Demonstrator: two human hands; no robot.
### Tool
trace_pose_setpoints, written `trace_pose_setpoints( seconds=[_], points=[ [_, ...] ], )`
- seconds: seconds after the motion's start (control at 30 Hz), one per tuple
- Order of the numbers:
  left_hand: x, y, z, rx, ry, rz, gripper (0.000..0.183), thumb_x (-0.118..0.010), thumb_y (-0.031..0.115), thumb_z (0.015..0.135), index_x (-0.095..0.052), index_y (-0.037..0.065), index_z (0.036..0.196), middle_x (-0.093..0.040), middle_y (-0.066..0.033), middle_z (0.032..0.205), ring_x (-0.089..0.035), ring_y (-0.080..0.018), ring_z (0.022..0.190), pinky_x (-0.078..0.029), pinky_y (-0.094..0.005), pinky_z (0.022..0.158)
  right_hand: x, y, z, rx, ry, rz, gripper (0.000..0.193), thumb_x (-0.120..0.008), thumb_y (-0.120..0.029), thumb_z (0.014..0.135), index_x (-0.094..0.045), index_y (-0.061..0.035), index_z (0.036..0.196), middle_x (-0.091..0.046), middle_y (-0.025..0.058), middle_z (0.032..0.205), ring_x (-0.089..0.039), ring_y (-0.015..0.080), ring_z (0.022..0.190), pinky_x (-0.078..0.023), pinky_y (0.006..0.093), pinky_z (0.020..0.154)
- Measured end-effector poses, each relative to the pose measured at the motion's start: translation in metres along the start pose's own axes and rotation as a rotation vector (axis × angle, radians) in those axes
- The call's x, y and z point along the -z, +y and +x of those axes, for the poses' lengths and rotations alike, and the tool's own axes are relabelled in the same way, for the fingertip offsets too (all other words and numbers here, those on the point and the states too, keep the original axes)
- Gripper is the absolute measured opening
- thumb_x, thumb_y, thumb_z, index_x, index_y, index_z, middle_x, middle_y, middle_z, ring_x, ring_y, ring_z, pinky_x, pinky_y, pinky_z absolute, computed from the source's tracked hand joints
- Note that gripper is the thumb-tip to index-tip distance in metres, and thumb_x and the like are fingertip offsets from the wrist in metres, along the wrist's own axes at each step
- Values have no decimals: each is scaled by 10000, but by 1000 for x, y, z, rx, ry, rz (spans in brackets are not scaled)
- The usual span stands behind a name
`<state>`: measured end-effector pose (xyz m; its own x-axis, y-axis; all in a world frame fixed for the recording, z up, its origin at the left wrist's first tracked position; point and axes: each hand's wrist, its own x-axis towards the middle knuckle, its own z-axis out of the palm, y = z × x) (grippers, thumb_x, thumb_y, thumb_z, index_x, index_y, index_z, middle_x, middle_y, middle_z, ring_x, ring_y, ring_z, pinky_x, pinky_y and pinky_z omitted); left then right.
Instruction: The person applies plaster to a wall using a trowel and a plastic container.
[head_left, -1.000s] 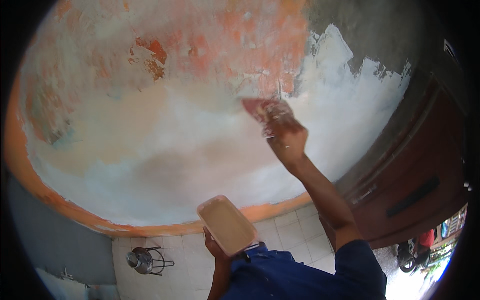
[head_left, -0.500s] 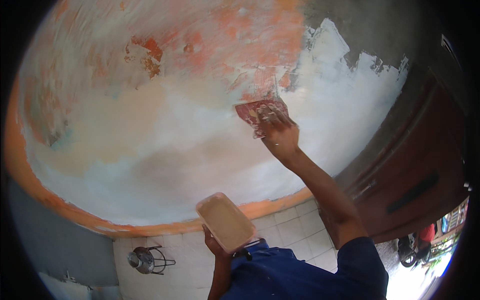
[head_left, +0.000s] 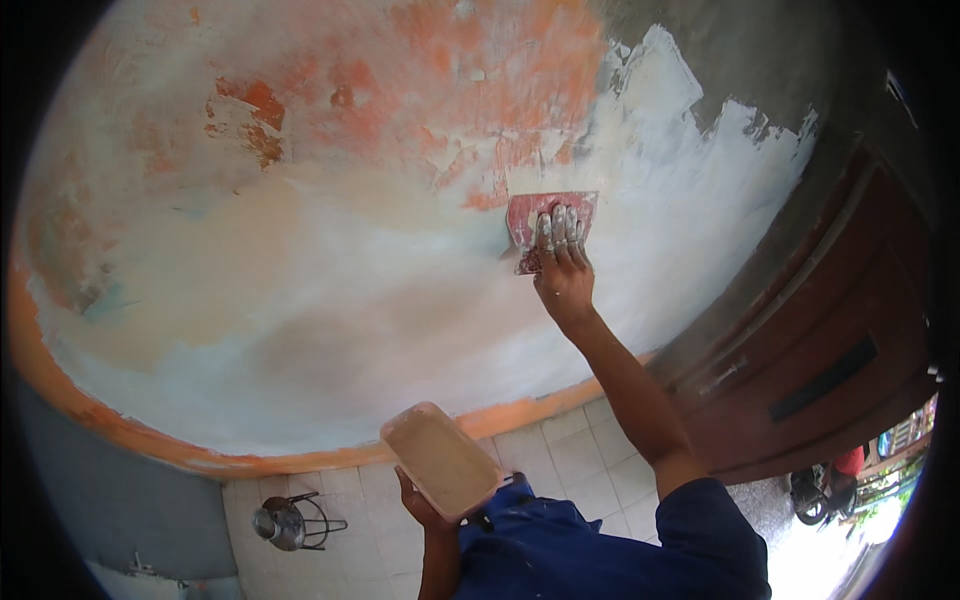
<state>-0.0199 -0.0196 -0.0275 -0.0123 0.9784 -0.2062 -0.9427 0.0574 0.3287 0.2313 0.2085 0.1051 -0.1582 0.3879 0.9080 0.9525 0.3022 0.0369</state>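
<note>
My right hand [head_left: 566, 290] has its whitened fingers pressed over a flat reddish spreader [head_left: 524, 210], which lies against the wall [head_left: 380, 225]. Pale filler coats the wall around the blade, and old orange paint [head_left: 545, 95] shows above it. Filler smears the spreader's face and lower corner. Lower down, my left hand [head_left: 424, 505] grips a shallow rectangular tray [head_left: 423, 408] by its left and lower side. Smooth beige filler [head_left: 445, 465] covers the tray's inside. Part of the left hand is hidden under the tray.
A dark red-brown door [head_left: 810, 330] stands at the right, beside bare grey wall. On the tiled floor [head_left: 575, 455], a small round stool [head_left: 322, 524] carries a metal vessel [head_left: 278, 524]. A parked motorcycle [head_left: 815, 495] shows through the lower right opening.
My right hand has slid the spreader rightward and turned it more upright; a pale strip now shows above the blade. The tray sits slightly lower and further left in the picture.
</note>
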Motion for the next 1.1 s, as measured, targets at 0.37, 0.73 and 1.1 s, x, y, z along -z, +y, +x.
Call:
trace_pose_setpoints(
  seconds=[0.37,0.73,1.1],
  points=[
    [-53,-7,-12,-104,183,67,1011,-959,312,445,-421,21,1250,-598,-99,1106,-643,-219,930,-582,-359,782,32,3,-81,-176,-229,333,438,-638,37,727,-628,-19,1161,-636,191,1139,-631,346,1030,-542,387,839],
    [-63,-8,-21,-127,183,104,1040,-962,307,420,-422,31,1264,-596,-104,1118,-630,-227,957,-570,-376,804,-20,31,-24,-33,50,82,538,-545,25,767,-504,10,1303,-495,256,1332,-477,432,1235,-422,497,1000],
    [-61,-2,-27,-120,186,149,1090,-957,337,418,-400,9,1296,-573,-116,1156,-628,-242,964,-573,-380,793,34,17,-72,-138,36,212,479,-669,8,700,-624,-28,1176,-633,190,1155,-592,362,1117,-488,427,949]
  ],
)
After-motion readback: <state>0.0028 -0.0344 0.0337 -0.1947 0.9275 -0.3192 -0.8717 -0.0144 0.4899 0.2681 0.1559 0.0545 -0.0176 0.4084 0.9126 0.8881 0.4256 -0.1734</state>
